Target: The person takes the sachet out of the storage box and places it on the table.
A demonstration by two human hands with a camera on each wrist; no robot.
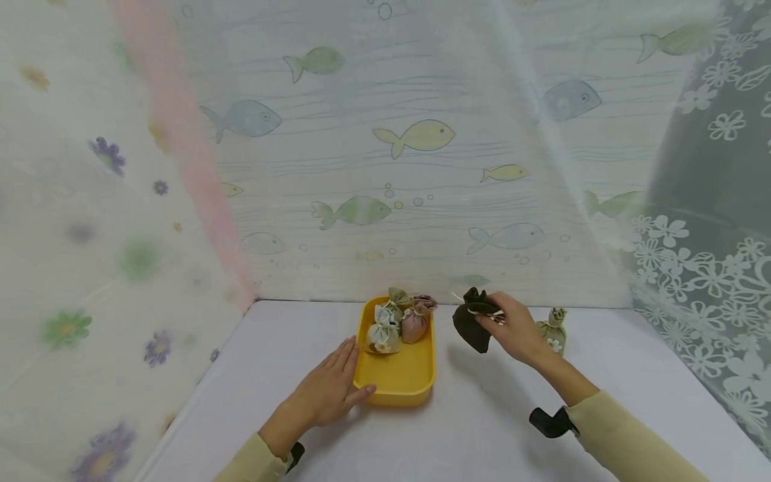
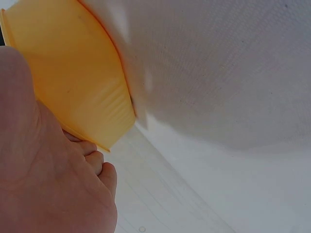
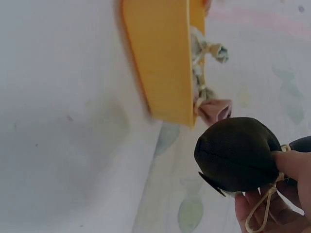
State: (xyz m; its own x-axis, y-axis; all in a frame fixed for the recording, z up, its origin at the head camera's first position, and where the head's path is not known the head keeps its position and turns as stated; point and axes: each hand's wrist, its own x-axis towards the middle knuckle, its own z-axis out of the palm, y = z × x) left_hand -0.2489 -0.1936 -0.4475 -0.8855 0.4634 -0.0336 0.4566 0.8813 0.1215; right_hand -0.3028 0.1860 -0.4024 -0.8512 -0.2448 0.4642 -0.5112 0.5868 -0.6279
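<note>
My right hand (image 1: 517,329) pinches a dark drawstring pouch (image 1: 470,325) by its tied neck, above the white table. In the right wrist view the rounded body of the pouch (image 3: 238,155) hangs from my fingers, its beige cord looped below them. Against the left side of a yellow tray (image 1: 400,375) my left hand (image 1: 328,385) lies with straight fingers, the thumb at the near rim. Inside the tray's far half sit a white pouch with a flower (image 1: 383,338), a pink pouch (image 1: 415,323) and a green-topped pouch (image 1: 397,298).
To the right, partly behind my right wrist, a green pouch with a white flower (image 1: 555,331) stands on the white table (image 1: 482,428). A sheer curtain with printed fish (image 1: 421,136) hangs along the table's far edge; flowered curtains flank both sides.
</note>
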